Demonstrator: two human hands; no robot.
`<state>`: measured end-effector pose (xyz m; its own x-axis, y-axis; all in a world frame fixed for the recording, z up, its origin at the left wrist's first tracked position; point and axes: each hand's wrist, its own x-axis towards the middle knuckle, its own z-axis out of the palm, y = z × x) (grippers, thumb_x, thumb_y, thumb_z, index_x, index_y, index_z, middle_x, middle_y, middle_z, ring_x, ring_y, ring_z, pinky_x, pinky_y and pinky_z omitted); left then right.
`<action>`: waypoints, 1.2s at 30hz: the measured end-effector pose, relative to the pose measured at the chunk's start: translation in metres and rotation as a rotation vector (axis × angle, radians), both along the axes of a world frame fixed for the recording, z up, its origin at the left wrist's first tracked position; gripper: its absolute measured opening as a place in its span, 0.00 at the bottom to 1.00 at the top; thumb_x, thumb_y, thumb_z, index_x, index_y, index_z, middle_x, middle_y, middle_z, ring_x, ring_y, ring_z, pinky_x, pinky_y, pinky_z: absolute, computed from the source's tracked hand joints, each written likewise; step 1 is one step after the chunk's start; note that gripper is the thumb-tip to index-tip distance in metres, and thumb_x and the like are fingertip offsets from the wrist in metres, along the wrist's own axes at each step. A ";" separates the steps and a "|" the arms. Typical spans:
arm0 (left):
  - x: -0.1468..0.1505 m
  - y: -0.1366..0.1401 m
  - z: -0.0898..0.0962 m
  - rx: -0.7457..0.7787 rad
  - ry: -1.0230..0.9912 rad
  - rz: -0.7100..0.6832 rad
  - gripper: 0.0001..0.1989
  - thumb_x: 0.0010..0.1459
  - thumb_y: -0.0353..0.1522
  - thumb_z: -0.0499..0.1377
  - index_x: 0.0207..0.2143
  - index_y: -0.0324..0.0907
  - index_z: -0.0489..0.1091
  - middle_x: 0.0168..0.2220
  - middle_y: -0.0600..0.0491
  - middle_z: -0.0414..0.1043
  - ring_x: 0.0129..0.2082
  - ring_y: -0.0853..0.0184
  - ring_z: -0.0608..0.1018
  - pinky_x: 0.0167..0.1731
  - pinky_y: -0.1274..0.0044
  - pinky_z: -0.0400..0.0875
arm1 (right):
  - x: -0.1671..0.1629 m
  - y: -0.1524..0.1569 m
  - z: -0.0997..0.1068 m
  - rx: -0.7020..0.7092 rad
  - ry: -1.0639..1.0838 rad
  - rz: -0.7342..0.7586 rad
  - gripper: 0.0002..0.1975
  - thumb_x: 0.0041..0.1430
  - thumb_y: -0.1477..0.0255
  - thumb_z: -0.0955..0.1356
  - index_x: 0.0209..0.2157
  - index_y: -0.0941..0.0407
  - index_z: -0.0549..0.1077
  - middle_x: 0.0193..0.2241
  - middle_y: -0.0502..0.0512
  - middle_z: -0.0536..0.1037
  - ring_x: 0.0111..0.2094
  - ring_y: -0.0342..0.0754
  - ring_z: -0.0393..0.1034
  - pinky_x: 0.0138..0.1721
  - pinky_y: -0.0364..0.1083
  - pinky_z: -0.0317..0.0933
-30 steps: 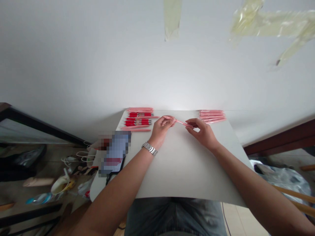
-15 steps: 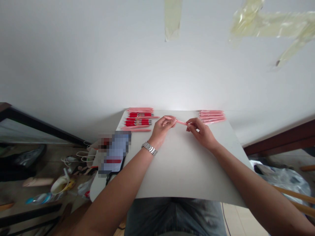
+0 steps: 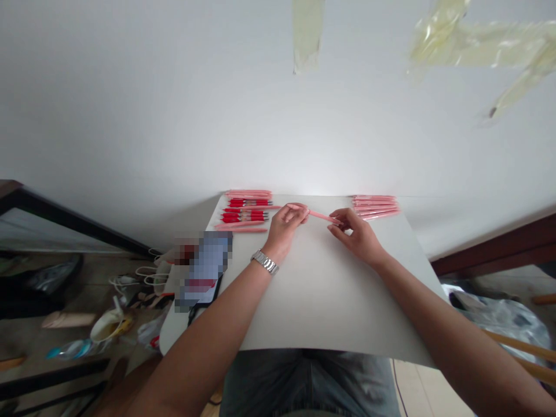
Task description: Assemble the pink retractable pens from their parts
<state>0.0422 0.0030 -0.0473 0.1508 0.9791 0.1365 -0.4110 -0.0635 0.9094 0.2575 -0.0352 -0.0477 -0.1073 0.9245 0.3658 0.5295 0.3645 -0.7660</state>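
Above the far middle of the table, my left hand (image 3: 284, 229), with a metal watch at its wrist, is closed on a slim pink pen (image 3: 320, 215). My right hand (image 3: 354, 231) is at the pen's right end, its thumb and fingertips closed about the tip. Something clear and shiny shows by those fingertips, too small to make out. Left of my left hand lie red pens (image 3: 245, 215) with silver tips, among more pink pens (image 3: 247, 194). Another group of pink pens (image 3: 376, 205), seemingly in clear sleeves, lies beyond my right hand.
The white table (image 3: 330, 307) stands against a wall with strips of tape (image 3: 307, 35). A phone (image 3: 204, 269), blurred out, rests at the table's left edge with a cable. Left on the floor are a bottle (image 3: 73, 349) and a white container (image 3: 106, 327); plastic bags (image 3: 508, 324) lie at right.
More of the pink pen shows between my hands, and its right end now reaches farther in among my right fingers. My left hand has shifted very slightly left.
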 end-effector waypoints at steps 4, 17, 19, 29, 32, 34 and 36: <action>0.000 0.001 -0.001 -0.006 -0.005 0.006 0.13 0.54 0.39 0.71 0.35 0.42 0.74 0.40 0.52 0.75 0.36 0.71 0.75 0.45 0.73 0.71 | 0.000 0.001 -0.001 0.013 0.009 -0.013 0.13 0.63 0.60 0.70 0.44 0.51 0.72 0.35 0.53 0.78 0.35 0.48 0.74 0.36 0.48 0.70; 0.000 0.000 0.001 0.020 0.008 -0.029 0.13 0.55 0.40 0.71 0.35 0.42 0.76 0.37 0.51 0.77 0.36 0.69 0.75 0.44 0.72 0.70 | -0.001 -0.004 0.012 -0.059 -0.006 0.043 0.18 0.70 0.52 0.63 0.41 0.53 0.72 0.28 0.52 0.77 0.27 0.46 0.72 0.30 0.45 0.66; 0.000 0.000 0.001 0.013 0.013 -0.030 0.13 0.54 0.40 0.71 0.34 0.42 0.75 0.39 0.51 0.77 0.36 0.69 0.75 0.44 0.72 0.70 | 0.000 -0.004 0.013 -0.067 -0.019 0.040 0.20 0.70 0.51 0.63 0.40 0.53 0.72 0.27 0.52 0.78 0.27 0.46 0.72 0.30 0.45 0.66; 0.000 0.000 0.000 0.021 0.017 -0.005 0.14 0.55 0.40 0.71 0.33 0.42 0.73 0.41 0.52 0.76 0.35 0.71 0.75 0.43 0.73 0.71 | -0.002 -0.003 0.007 -0.024 -0.020 -0.011 0.17 0.64 0.56 0.70 0.48 0.51 0.72 0.30 0.51 0.75 0.30 0.46 0.71 0.33 0.46 0.68; 0.000 0.000 -0.001 0.024 0.009 0.002 0.14 0.55 0.40 0.71 0.34 0.42 0.72 0.41 0.52 0.75 0.35 0.71 0.74 0.43 0.73 0.71 | -0.001 -0.001 0.003 -0.011 -0.015 -0.029 0.15 0.63 0.58 0.71 0.46 0.51 0.72 0.32 0.51 0.75 0.31 0.46 0.71 0.34 0.46 0.68; 0.000 0.000 -0.001 0.035 0.010 -0.001 0.14 0.56 0.40 0.70 0.34 0.42 0.72 0.41 0.52 0.74 0.35 0.71 0.74 0.43 0.73 0.71 | 0.000 -0.001 0.002 -0.006 -0.011 -0.038 0.13 0.63 0.59 0.70 0.45 0.51 0.72 0.32 0.51 0.75 0.31 0.47 0.71 0.33 0.46 0.68; 0.000 0.000 -0.001 0.033 0.010 0.000 0.14 0.55 0.40 0.70 0.34 0.42 0.72 0.42 0.52 0.75 0.35 0.71 0.74 0.44 0.73 0.71 | 0.000 -0.001 0.003 -0.005 -0.011 -0.038 0.13 0.64 0.58 0.69 0.44 0.51 0.72 0.31 0.51 0.75 0.31 0.47 0.71 0.33 0.46 0.67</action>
<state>0.0426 0.0027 -0.0486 0.1526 0.9741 0.1669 -0.4016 -0.0932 0.9110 0.2571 -0.0364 -0.0450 -0.0760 0.9298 0.3602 0.5512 0.3402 -0.7619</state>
